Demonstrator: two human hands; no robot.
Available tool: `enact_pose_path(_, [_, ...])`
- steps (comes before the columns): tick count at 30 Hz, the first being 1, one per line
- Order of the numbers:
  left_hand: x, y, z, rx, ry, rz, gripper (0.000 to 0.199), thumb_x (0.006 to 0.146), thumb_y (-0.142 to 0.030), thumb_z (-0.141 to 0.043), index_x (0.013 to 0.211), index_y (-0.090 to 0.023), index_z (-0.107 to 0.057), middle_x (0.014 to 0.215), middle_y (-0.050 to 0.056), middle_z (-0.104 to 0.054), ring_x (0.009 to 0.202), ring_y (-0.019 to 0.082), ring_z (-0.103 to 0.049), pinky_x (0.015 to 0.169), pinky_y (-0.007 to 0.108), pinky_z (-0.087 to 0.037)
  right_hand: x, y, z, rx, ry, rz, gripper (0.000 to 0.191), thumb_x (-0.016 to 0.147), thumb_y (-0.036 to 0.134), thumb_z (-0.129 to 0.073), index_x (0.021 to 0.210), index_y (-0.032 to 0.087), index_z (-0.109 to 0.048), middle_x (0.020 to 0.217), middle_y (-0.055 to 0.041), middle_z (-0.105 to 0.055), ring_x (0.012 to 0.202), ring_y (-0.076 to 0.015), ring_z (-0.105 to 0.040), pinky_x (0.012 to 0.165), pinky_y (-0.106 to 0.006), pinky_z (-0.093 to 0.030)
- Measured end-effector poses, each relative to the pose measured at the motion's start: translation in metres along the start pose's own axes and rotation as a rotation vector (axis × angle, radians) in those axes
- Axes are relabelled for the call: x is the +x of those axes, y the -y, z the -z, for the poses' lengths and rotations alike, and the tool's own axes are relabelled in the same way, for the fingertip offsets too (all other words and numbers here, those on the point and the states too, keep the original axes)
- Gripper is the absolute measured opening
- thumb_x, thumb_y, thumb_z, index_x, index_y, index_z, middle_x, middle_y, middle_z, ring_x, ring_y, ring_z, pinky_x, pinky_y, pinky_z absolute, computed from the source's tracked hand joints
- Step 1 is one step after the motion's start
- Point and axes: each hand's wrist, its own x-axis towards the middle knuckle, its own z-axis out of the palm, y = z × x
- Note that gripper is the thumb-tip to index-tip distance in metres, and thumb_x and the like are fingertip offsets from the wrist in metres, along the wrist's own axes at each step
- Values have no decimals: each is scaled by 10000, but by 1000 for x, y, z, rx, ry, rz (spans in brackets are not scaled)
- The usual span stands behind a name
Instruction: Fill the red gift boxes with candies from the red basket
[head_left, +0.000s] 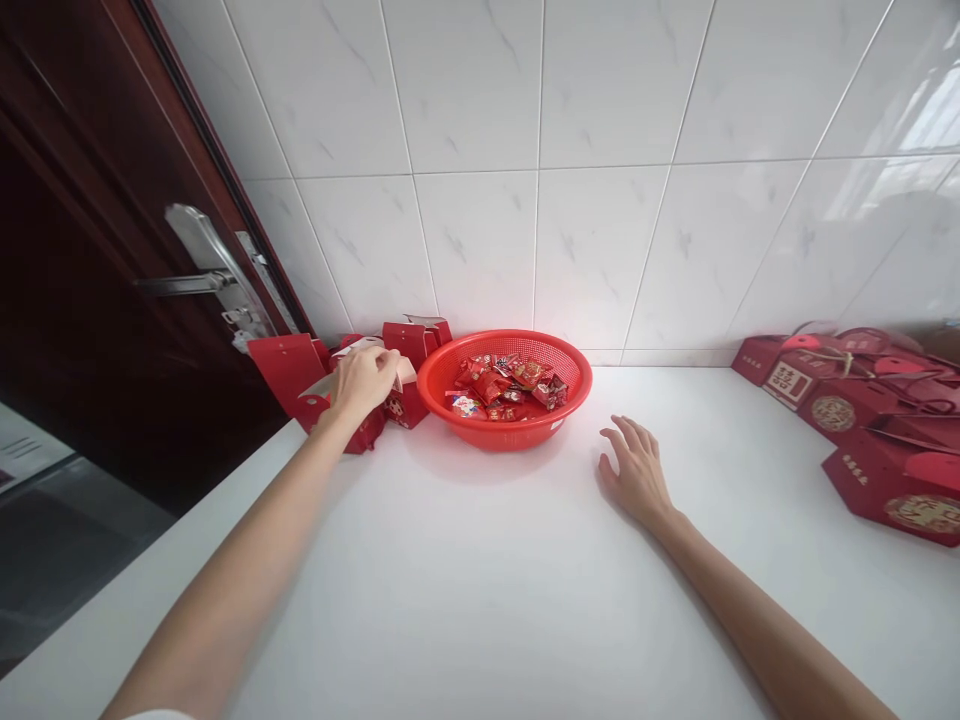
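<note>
My left hand is over a cluster of red paper gift boxes at the left end of the table, its fingers closed at the top edge of one red gift box. The fingertips are partly hidden from this angle. Beside that box is a round red plastic basket with several wrapped candies in it. My right hand hovers low over or rests on the white table to the right of the basket, fingers apart and holding nothing; I cannot tell whether it touches the surface.
More red gift boxes with open flaps stand by the door edge. Red boxes with gold print are grouped on the right of the white table. A tiled wall runs behind, and a dark door with a metal handle is at left.
</note>
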Motion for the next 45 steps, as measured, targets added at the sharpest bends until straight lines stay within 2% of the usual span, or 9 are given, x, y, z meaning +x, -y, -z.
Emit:
enact_pose_path(4, [-7, 7, 18, -51, -95, 89, 115, 730, -230, -649, 690, -187, -748, 771, 91, -776, 947, 368, -720, 917, 477, -527, 0, 0, 0, 30, -5, -13, 279, 912, 177, -459, 1146, 202, -608, 1312, -181, -609, 1274, -357, -519, 1005, -570, -438])
enact_pose_path(9, [-18, 15, 43, -239, -281, 115, 181, 674, -188, -669, 819, -151, -772, 817, 23, -792, 835, 238, -729, 842, 361, -583, 0, 0, 0, 72, -3, -42, 274, 908, 181, -463, 1136, 216, -611, 1302, -175, -619, 1262, -366, -528, 992, -583, -442])
enact_pose_path(14, [-30, 2, 65, -591, -565, -1, 126, 584, -184, -665, 670, -151, -751, 639, -17, -725, 622, 148, -642, 615, 265, -534, -1, -1, 0, 108, 5, -84, 277, 902, 179, -471, 1133, 213, -622, 1307, -177, -620, 1268, -374, -521, 996, -594, -439])
enact_pose_path(16, [-39, -10, 71, -726, -575, -58, 99, 539, -179, -685, 621, -171, -740, 574, -44, -685, 542, 114, -577, 540, 236, -474, 0, -2, 1, 124, 13, -102, 280, 899, 176, -478, 1130, 227, -628, 1304, -162, -627, 1265, -369, -527, 999, -591, -440])
enact_pose_path(19, [-57, -28, 72, -772, -341, -29, 55, 527, -197, -720, 580, -192, -731, 567, -42, -679, 480, 99, -515, 422, 205, -367, 2, 0, 5, 159, 17, -122, 262, 899, 178, -481, 1107, 232, -632, 1276, -151, -649, 1243, -359, -550, 997, -579, -448])
enact_pose_path(27, [-111, -65, 12, -778, 320, -225, 125, 783, -334, -715, 796, -218, -762, 856, 28, -753, 777, 210, -698, 619, 304, -614, 7, 27, 35, 370, 71, -61, 199, 954, 266, -484, 1089, 236, -627, 1122, -111, -721, 1072, -292, -656, 916, -466, -531])
enact_pose_path(32, [-125, -71, -14, -804, 424, -361, 121, 860, -310, -674, 844, -220, -753, 839, 42, -735, 819, 208, -683, 806, 358, -608, 5, 44, 44, 540, 184, -71, 202, 972, 276, -454, 1075, 228, -621, 1029, -93, -722, 956, -254, -681, 804, -388, -566])
enact_pose_path(38, [-119, -64, -11, -852, 473, -427, 125, 879, -318, -672, 866, -268, -786, 1049, 58, -728, 1019, 251, -674, 909, 412, -582, 4, 44, 36, 590, 231, -97, 188, 971, 269, -457, 1008, 227, -637, 955, -83, -716, 880, -238, -680, 740, -371, -569])
enact_pose_path(45, [-56, -74, -27, -626, 431, -497, 236, 890, -392, -609, 875, -215, -765, 1031, 80, -751, 1017, 256, -692, 917, 394, -568, 7, 46, 38, 649, 324, -33, 186, 966, 255, -457, 944, 229, -639, 945, -91, -716, 893, -245, -662, 747, -390, -572])
